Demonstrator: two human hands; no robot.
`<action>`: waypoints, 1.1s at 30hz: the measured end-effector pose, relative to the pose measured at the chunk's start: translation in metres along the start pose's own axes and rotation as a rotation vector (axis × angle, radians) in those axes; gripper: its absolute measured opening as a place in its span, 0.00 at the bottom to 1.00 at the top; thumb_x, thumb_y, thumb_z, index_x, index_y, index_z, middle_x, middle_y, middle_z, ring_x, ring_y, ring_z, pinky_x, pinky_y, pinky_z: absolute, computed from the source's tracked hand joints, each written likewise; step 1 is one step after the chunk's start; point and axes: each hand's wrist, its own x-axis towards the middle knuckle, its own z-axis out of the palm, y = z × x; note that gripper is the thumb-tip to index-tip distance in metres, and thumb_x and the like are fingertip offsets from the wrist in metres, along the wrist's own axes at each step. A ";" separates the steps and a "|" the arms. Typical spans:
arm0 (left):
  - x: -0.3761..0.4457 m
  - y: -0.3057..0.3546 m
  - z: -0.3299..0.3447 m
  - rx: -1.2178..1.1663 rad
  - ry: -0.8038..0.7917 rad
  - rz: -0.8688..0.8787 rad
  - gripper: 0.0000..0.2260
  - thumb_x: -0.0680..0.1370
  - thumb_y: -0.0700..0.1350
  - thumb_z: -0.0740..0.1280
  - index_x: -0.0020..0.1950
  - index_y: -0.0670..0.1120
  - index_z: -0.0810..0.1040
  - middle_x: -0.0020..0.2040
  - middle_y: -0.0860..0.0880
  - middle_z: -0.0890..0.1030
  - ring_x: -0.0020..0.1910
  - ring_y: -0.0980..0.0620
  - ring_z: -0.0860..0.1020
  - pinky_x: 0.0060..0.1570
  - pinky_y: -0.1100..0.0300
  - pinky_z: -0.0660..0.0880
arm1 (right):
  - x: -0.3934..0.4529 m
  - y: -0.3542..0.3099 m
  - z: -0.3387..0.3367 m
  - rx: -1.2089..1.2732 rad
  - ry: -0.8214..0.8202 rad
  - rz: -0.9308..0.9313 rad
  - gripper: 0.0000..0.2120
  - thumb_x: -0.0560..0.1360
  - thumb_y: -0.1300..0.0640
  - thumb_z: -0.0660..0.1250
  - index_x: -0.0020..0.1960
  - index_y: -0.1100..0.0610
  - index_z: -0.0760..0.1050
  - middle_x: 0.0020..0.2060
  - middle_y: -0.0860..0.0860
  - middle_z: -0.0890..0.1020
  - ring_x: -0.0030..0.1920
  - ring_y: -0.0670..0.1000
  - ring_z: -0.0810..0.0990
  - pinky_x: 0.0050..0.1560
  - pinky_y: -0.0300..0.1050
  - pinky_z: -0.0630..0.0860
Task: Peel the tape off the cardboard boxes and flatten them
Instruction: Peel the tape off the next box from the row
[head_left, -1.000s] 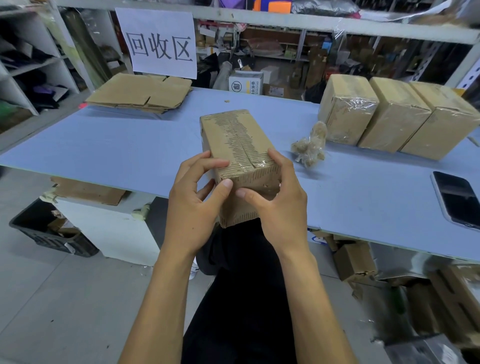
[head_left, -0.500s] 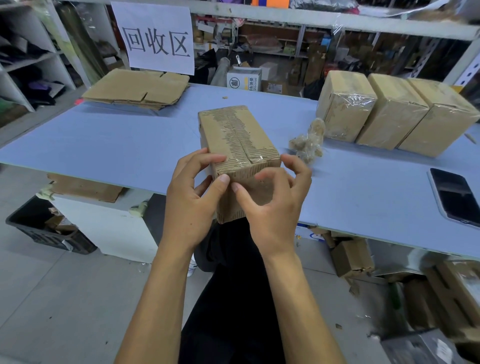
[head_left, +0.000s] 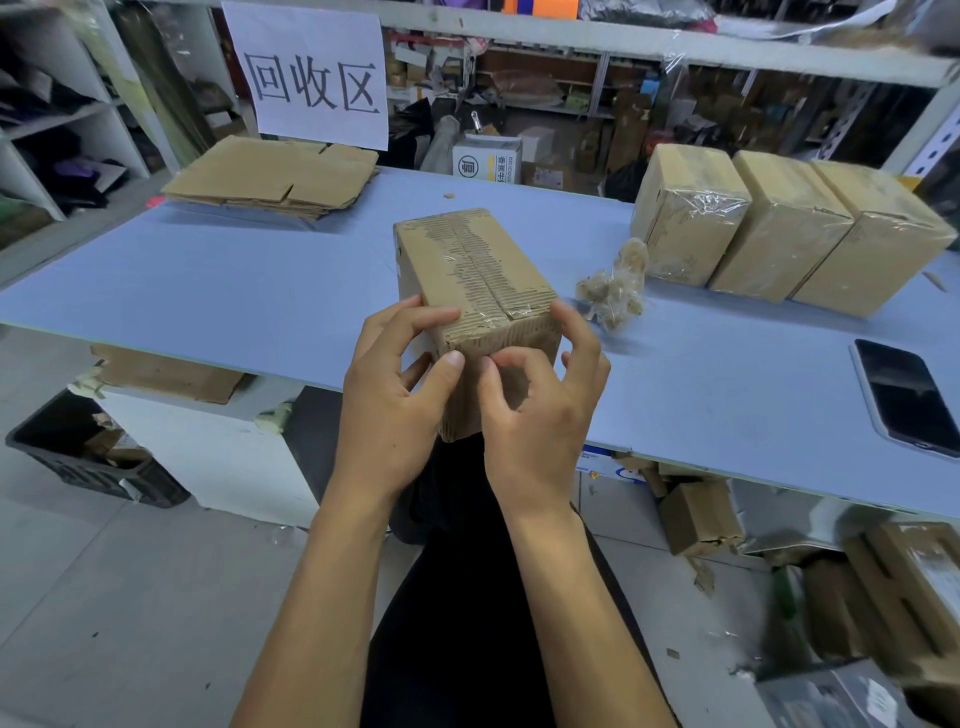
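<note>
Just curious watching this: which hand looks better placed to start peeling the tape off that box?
Probably the right hand: its thumb and forefinger pick at the box's near end, while the left hand steadies it.

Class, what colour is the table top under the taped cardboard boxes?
Light blue table top, seen in the head view.

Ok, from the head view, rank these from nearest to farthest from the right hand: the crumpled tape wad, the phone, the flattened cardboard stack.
1. Crumpled tape wad: just beyond the right hand, slightly right.
2. Phone: far right, at the table's near edge.
3. Flattened cardboard stack: far left, at the back under the sign.
</note>
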 end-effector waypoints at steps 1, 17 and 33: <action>0.000 0.001 0.000 0.010 0.004 0.003 0.16 0.78 0.35 0.68 0.58 0.55 0.79 0.68 0.49 0.73 0.67 0.59 0.74 0.56 0.75 0.71 | 0.000 -0.002 0.001 -0.001 0.008 0.017 0.04 0.73 0.58 0.74 0.41 0.56 0.82 0.70 0.52 0.71 0.67 0.55 0.69 0.65 0.29 0.60; 0.000 -0.005 0.006 0.102 0.043 0.036 0.19 0.79 0.37 0.68 0.59 0.61 0.78 0.67 0.52 0.72 0.69 0.61 0.70 0.56 0.71 0.74 | 0.032 0.015 -0.024 0.078 -0.169 0.048 0.05 0.71 0.61 0.70 0.39 0.57 0.75 0.65 0.47 0.75 0.65 0.49 0.74 0.62 0.45 0.71; -0.002 -0.005 0.008 0.086 0.038 0.033 0.19 0.79 0.36 0.68 0.58 0.62 0.78 0.68 0.53 0.72 0.69 0.65 0.69 0.58 0.71 0.73 | 0.030 0.018 -0.027 0.175 -0.171 0.155 0.06 0.80 0.58 0.68 0.45 0.52 0.75 0.58 0.38 0.78 0.63 0.38 0.76 0.60 0.35 0.72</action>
